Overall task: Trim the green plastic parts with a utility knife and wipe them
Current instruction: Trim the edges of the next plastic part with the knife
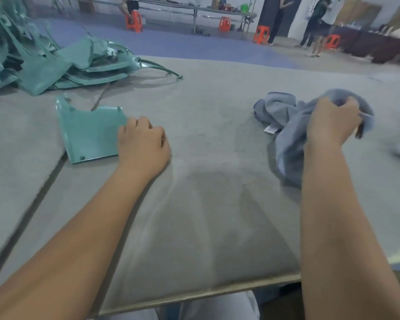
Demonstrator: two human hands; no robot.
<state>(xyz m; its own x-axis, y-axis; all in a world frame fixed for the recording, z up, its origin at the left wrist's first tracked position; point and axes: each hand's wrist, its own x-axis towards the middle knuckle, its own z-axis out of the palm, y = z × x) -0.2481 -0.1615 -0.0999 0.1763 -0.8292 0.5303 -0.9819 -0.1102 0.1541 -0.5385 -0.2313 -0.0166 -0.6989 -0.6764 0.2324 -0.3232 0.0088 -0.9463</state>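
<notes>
Apparently midway: left hand point(146, 144) curled over the right edge of 1 green part point(90, 132), right hand point(333, 122) bunching a blue cloth point(286, 125). Wiping probably next; pile of parts point(44, 63) beyond left grip seemingly waiting. No knife clearly visible.

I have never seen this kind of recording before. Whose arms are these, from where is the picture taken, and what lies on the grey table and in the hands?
There is no machine here. The arms belong to a person, and the single picture comes from a camera worn on the head, looking forward and down. The left hand rests with curled fingers on the edge of a flat green plastic part lying on the grey table. The right hand grips a blue-grey cloth, partly bunched on the table. A pile of green parts sits at the far left. I see no utility knife clearly. Behind are orange stools and other people.
</notes>
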